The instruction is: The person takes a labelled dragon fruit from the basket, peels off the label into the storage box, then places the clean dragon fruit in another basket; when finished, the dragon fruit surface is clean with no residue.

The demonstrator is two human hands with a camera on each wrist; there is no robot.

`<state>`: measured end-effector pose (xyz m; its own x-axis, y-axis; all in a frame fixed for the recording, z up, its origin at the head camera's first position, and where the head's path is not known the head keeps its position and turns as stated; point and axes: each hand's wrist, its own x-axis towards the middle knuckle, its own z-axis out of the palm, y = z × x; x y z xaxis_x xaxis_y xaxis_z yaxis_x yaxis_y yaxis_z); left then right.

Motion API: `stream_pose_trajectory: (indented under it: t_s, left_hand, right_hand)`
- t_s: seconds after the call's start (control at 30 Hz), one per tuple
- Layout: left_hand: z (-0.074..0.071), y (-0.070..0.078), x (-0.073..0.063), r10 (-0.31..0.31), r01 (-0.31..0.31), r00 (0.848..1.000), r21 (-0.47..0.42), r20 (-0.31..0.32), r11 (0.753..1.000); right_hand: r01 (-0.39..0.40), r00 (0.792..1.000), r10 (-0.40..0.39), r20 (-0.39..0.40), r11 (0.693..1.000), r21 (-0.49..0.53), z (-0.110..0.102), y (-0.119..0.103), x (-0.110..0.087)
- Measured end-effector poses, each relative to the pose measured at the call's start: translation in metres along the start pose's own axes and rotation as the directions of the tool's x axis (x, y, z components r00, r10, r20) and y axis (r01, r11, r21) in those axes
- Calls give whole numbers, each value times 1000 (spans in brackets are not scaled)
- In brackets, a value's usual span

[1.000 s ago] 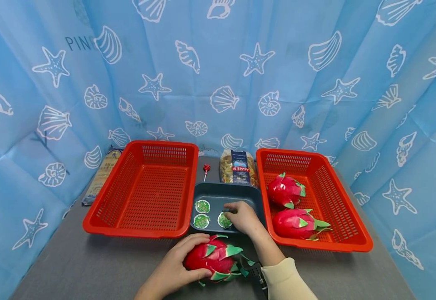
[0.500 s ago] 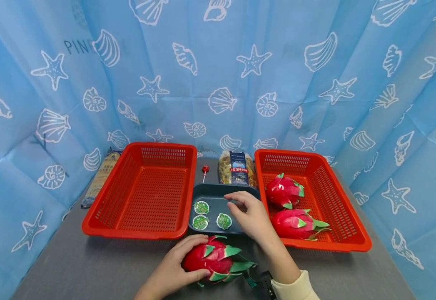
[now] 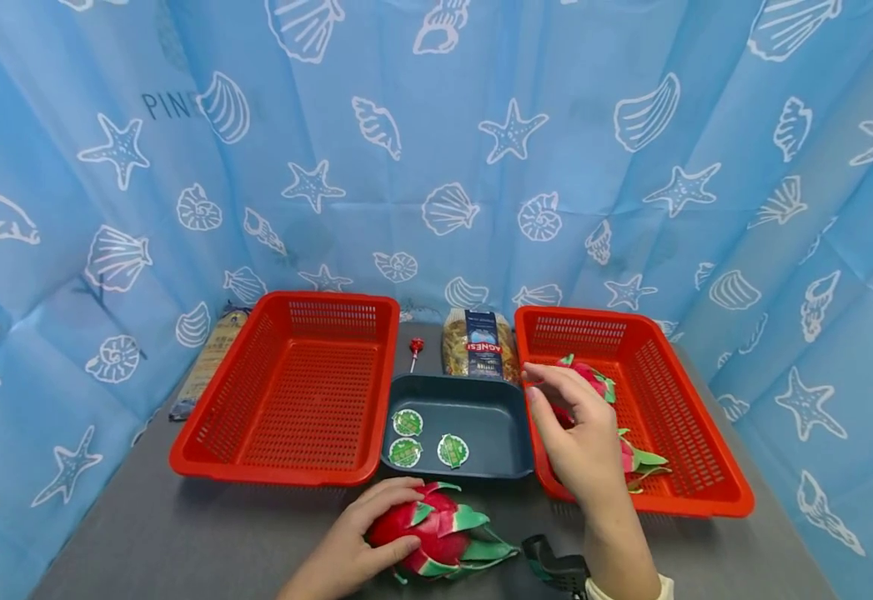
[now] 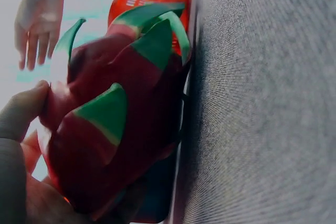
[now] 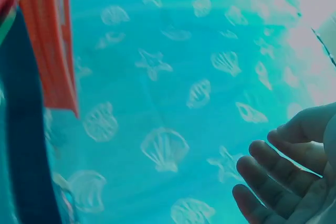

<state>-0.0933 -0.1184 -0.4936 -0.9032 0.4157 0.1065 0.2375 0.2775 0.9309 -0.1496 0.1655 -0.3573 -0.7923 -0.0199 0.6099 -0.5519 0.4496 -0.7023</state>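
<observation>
My left hand (image 3: 357, 537) grips a red dragon fruit (image 3: 436, 525) with green-tipped scales, low over the grey table just in front of the dark tray. Up close in the left wrist view, my thumb presses the side of that dragon fruit (image 4: 94, 140). My right hand (image 3: 582, 425) hovers over the near left rim of the right red basket (image 3: 694, 442), fingers loosely bent and nothing between them. It partly hides two more dragon fruits, one farther back (image 3: 597, 381) and one nearer (image 3: 642, 460). In the dark tray (image 3: 489, 425) lie three round green-and-white discs (image 3: 453, 451).
A left red basket (image 3: 308, 400) stands beside the tray. Behind the tray are a pasta bag (image 3: 498, 350) and a red lollipop (image 3: 417, 344). A long packet (image 3: 214, 358) lies left of that basket. The blue shell-patterned curtain (image 3: 436, 167) closes off the back.
My right hand has left the disc at the tray's right, risen, and moved right to the right basket's rim. My left hand keeps its grip on the dragon fruit.
</observation>
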Motion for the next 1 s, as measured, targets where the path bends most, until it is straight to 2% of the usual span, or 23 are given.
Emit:
stream_pose_trajectory:
  t_s: [0.13, 0.23, 0.4, 0.6, 0.7, 0.83, 0.9, 1.0]
  left_hand:
    - [0, 3, -1, -39, 42, 998, -88, 39, 995]
    - [0, 4, -1, -58, 63, 997, -116, 44, 991]
    - [-1, 7, -1, -42, 45, 999, -129, 25, 991]
    - [0, 11, 0, -72, 78, 997, -203, 39, 976]
    - [-1, 13, 0, -77, 85, 996, -215, 43, 973]
    - [0, 14, 0, -63, 65, 998, -186, 15, 980]
    - [0, 15, 0, -56, 55, 998, -173, 0, 983]
    - [0, 15, 0, -57, 54, 998, -173, -13, 983]
  right_hand:
    - [45, 996, -51, -67, 995, -88, -25, 5, -1]
    - [21, 992, -37, -119, 991, -130, -45, 13, -1]
    - [-88, 981, 50, -189, 976, -201, -79, 33, -2]
    - [-241, 955, 168, -244, 920, -310, -123, 68, -9]
    - [-310, 944, 245, -220, 886, -344, -145, 84, -18]
    - [-371, 928, 340, -150, 852, -370, -171, 104, -33]
    - [-416, 908, 398, -129, 828, -375, -181, 112, -40]
    - [-495, 861, 497, -104, 777, -389, -193, 122, -48]
